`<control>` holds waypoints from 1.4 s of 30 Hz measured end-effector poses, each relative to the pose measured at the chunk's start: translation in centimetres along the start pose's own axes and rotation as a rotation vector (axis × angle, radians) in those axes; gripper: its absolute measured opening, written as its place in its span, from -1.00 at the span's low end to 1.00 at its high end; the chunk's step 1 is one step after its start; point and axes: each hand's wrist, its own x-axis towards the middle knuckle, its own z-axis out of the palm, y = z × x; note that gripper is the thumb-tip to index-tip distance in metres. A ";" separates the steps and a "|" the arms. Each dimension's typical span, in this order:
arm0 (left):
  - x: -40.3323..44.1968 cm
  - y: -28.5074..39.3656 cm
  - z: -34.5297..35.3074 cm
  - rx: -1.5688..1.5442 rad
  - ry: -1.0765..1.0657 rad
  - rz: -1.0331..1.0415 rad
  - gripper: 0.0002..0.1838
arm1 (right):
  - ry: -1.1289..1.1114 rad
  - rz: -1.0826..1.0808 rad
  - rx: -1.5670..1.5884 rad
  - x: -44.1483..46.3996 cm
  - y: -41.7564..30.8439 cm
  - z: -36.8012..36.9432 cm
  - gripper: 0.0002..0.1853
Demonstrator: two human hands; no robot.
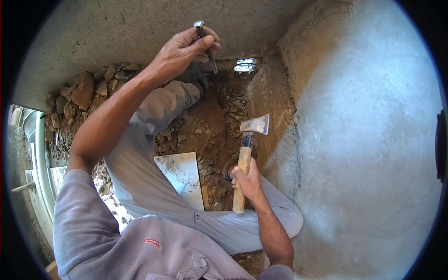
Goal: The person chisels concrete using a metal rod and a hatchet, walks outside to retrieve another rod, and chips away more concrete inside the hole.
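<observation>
Two sets of fingers grip tools above a dirt floor (pixel 210 112): the left hand (pixel 189 45) pinches a slim dark chisel (pixel 212 61) between thumb and fingers, while the right hand (pixel 247 181) wraps its fingers around the lower half of a hatchet's wooden handle. The chisel is raised near the floor's far edge, its bright metal head up and its point slanting down to the right. The hatchet (pixel 244 158) stands well apart from it, near the floor's right edge, its pale blade uppermost above a black band on the handle.

Beyond the hands, the person sits with legs in grey trousers (pixel 140 170) bent around the work area. Between the legs, a stained white board (pixel 177 170) lies on the dirt, a narrow wooden strip (pixel 205 198) just beside its right edge. Broken stones (pixel 84 91) line the floor's far left corner, against a rough wall (pixel 135 32). Daylight fills a small opening (pixel 245 65) near the far right corner, and a smooth grey wall (pixel 364 140) rises along the right edge.
</observation>
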 end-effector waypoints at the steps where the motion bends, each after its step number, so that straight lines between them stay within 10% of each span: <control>1: 0.4 0.2 -0.4 0.009 -0.004 0.048 -0.72 | 0.052 -0.019 0.060 0.2 -0.9 0.0 -0.59; 7: 1.3 0.7 -0.3 0.296 -0.205 0.097 -0.72 | 0.054 0.165 -0.258 10.0 1.5 -3.1 -0.50; 18: -2.0 1.0 -0.2 0.495 -0.786 0.200 -0.87 | -0.035 -0.229 -1.671 29.4 -3.1 -5.4 -0.68; 25: -2.9 0.6 -2.0 0.477 -0.828 0.238 -0.80 | -0.176 0.017 -1.976 37.7 -4.4 -5.3 -0.79; 30: -2.3 1.0 -3.6 0.556 -0.930 0.303 -0.74 | -0.737 0.003 -2.073 38.4 -6.1 -3.3 -0.78; 36: -2.3 0.5 -4.3 0.410 -0.967 0.264 -0.66 | -0.546 0.088 -2.104 42.9 -12.2 -5.0 -0.70; 38: -2.1 0.5 -4.7 0.410 -0.965 0.262 -0.63 | -0.064 0.119 -2.032 44.0 -12.2 -5.6 -0.71; 42: -2.5 0.8 -4.8 0.433 -0.935 0.265 -0.59 | -0.415 0.038 -2.092 40.8 -9.0 -4.6 -0.68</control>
